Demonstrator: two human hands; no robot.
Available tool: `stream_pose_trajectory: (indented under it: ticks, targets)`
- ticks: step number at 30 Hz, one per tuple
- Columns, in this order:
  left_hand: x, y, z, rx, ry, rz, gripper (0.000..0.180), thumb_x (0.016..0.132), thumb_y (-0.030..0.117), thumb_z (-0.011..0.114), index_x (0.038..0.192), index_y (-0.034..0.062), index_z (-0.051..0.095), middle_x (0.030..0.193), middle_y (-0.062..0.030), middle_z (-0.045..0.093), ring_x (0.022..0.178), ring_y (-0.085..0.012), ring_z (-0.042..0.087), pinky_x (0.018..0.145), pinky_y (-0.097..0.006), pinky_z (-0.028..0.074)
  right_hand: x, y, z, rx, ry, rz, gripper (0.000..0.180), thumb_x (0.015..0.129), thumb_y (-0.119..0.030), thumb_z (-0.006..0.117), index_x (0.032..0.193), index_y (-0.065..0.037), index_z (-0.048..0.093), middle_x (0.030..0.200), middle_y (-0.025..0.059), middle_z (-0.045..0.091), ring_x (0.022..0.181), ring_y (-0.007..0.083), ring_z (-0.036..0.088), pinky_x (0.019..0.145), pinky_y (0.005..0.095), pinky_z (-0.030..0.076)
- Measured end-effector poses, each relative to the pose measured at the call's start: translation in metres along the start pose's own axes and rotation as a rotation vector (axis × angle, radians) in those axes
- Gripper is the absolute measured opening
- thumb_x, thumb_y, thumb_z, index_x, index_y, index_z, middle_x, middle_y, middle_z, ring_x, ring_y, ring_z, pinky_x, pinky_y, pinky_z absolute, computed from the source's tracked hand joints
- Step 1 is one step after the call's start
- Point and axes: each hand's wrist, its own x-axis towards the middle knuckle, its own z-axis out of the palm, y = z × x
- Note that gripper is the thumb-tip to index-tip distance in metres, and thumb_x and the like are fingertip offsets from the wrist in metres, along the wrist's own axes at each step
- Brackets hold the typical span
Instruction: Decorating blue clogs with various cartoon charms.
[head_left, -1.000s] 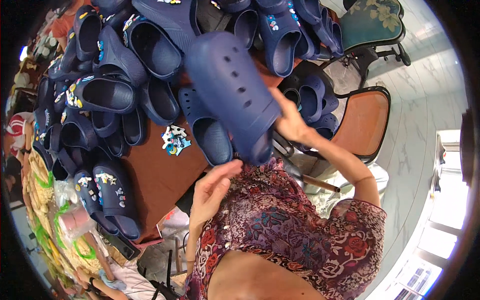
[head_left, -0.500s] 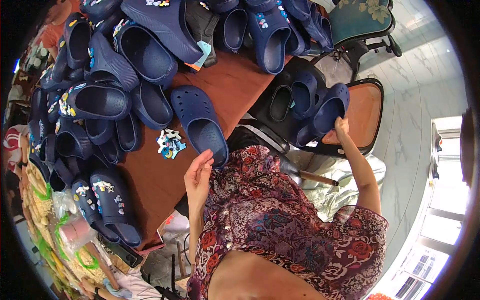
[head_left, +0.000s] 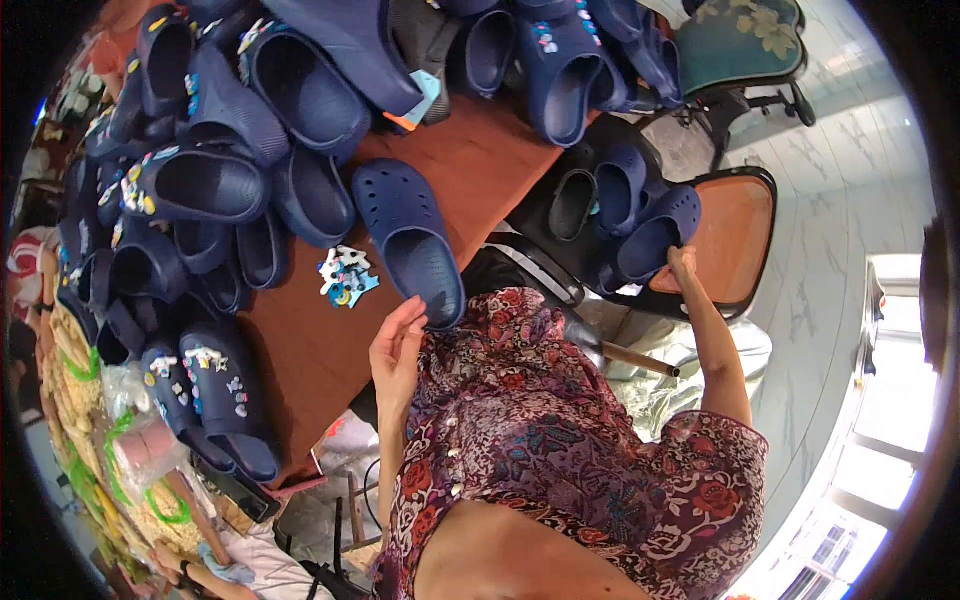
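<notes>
The left hand (head_left: 395, 350) has its fingers loosely extended and slightly bent, thumb apart, the tips at the heel of a plain navy clog (head_left: 418, 262); whether they press on it cannot be told. This clog lies on the table's brown covering (head_left: 325, 365), its rounded toe pointing far, pierced with round holes, its footbed finely pebbled. The right hand (head_left: 683, 268) is bent at the heel end of a second navy clog (head_left: 652, 238), also plain and holed, which sits among others on the right; how firmly the fingers grip it is unclear.

Just beside that clog are another navy clog (head_left: 621, 190) and a dark clog (head_left: 572, 205) with an oval opening, beside a chair with a smooth tan panel (head_left: 735, 240) in a black frame. Left of the table clog lies a small flat heap of white, blue and black charms (head_left: 347, 277).

Farther left and far, navy clogs (head_left: 205, 185) are piled at all angles, with ridged soles and many uppers studded with coloured charms. Near left, a pair of decorated clogs (head_left: 225, 385) stands close together. Beyond them a crinkled clear plastic bag (head_left: 135, 400) holds a pink cylindrical roll (head_left: 150, 445).
</notes>
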Motion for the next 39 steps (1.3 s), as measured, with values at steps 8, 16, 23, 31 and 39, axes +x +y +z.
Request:
stream_pose_trajectory:
  ticks: [8, 16, 23, 31, 39]
  targets:
    - [0.007, -0.037, -0.009, 0.028, 0.013, 0.084, 0.029, 0.096, 0.007, 0.052, 0.124, 0.002, 0.058, 0.114, -0.0064, 0.065, 0.096, -0.0089, 0.059, 0.084, -0.024, 0.048, -0.013, -0.024, 0.007, -0.542, 0.634, -0.254, 0.044, 0.073, -0.038, 0.069, 0.096, -0.001, 0.066, 0.088, 0.0201, 0.063, 0.082, 0.0383, 0.061, 0.08, 0.0514, 0.048]
    - [-0.003, -0.039, -0.018, 0.002, 0.137, 0.132, 0.033, 0.094, 0.002, 0.049, 0.126, 0.0001, 0.056, 0.115, -0.007, 0.064, 0.1, -0.0102, 0.059, 0.091, -0.026, 0.045, -0.179, -0.212, 0.027, 0.745, -0.284, -0.892, 0.018, 0.092, 0.001, 0.05, 0.104, -0.001, 0.063, 0.096, 0.0074, 0.062, 0.09, 0.0182, 0.057, 0.084, 0.0299, 0.046]
    - [-0.021, -0.018, -0.057, -0.061, 0.739, 0.266, 0.03, 0.092, 0.002, 0.052, 0.122, 0.0013, 0.057, 0.11, -0.0048, 0.061, 0.097, -0.0112, 0.058, 0.085, -0.025, 0.047, -0.367, -0.322, -0.015, 0.799, -0.677, -1.285, 0.018, 0.085, 0.01, 0.048, 0.091, 0.0, 0.061, 0.095, 0.0087, 0.055, 0.089, 0.0187, 0.056, 0.081, 0.0293, 0.045]
    - [-0.061, -0.004, -0.138, 0.485, 1.562, 0.411, 0.041, 0.08, 0.003, 0.062, 0.119, 0.0002, 0.049, 0.11, -0.0125, 0.05, 0.101, -0.0238, 0.05, 0.089, -0.036, 0.042, -0.428, -0.348, -0.006, 0.539, -0.684, -1.799, 0.019, 0.079, 0.005, 0.057, 0.095, -0.004, 0.063, 0.098, 0.0122, 0.059, 0.094, 0.0299, 0.057, 0.083, 0.0387, 0.045]
    - [-0.062, 0.006, -0.168, 0.567, 1.631, 0.448, 0.041, 0.079, 0.003, 0.063, 0.118, -0.0002, 0.051, 0.105, -0.0126, 0.049, 0.096, -0.0228, 0.048, 0.086, -0.033, 0.04, -0.444, -0.358, 0.003, 0.176, -0.327, -1.972, 0.033, 0.082, -0.01, 0.063, 0.113, -0.002, 0.057, 0.112, 0.0145, 0.054, 0.109, 0.0319, 0.049, 0.091, 0.0448, 0.036]
